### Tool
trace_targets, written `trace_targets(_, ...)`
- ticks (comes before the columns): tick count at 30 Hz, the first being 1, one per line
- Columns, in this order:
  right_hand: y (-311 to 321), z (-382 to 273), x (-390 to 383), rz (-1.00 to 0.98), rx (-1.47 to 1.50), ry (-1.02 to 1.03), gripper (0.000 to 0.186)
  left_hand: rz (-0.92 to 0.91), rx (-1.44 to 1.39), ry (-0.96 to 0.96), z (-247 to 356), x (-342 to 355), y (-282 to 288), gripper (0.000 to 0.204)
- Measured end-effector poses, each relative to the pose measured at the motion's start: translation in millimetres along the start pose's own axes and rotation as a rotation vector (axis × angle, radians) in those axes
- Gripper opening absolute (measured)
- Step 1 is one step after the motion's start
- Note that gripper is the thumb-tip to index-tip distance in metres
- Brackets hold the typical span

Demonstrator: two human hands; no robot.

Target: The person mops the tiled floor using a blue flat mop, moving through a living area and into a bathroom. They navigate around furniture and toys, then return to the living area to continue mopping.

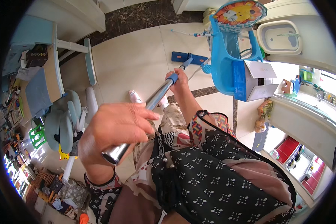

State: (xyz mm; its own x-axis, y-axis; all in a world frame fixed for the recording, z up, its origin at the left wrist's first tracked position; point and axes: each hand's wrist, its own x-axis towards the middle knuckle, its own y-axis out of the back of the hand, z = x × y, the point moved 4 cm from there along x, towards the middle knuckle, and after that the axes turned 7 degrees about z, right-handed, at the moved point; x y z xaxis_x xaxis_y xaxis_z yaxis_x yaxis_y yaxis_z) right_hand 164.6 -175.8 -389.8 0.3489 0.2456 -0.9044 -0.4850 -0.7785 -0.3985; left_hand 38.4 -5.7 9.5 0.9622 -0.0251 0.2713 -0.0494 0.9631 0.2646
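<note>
A flat mop with a silvery metal pole (159,93) runs slantwise between my hands. My left hand (119,121) is closed round the pole's upper end, close to my body; its shiny end cap pokes out below the palm. Farther down, at a grey-blue collar, my right hand (180,79) wraps the pole. The flat blue mop head (180,57) lies on the tiled floor beyond, beside a blue high chair (223,74).
A cardboard box (257,79) rests on the high chair. A white basin (280,37) stands at the far right, above a counter with a sink (319,97). On the left are a desk (54,74) and a grey chair (65,119). Dark stone strips edge the pale floor tiles (127,56).
</note>
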Motion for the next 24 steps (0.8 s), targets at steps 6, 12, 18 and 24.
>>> trace_targets(6,-9,11,-36,-0.023,0.150,-0.198,0.012,0.122,-0.091,0.034,31,-19,-1,0.014)
trace_targets(12,-37,-3,-39,-0.007,-0.100,0.052,0.013,0.428,-0.292,0.017,20,-44,-34,0.028)
trace_targets(18,-5,-51,10,0.068,-0.226,0.185,0.023,0.576,-0.442,-0.017,-20,-40,-58,0.029)
trace_targets(24,35,-109,31,0.334,-0.776,0.154,0.018,0.128,-0.451,0.007,-58,-1,-73,0.027)
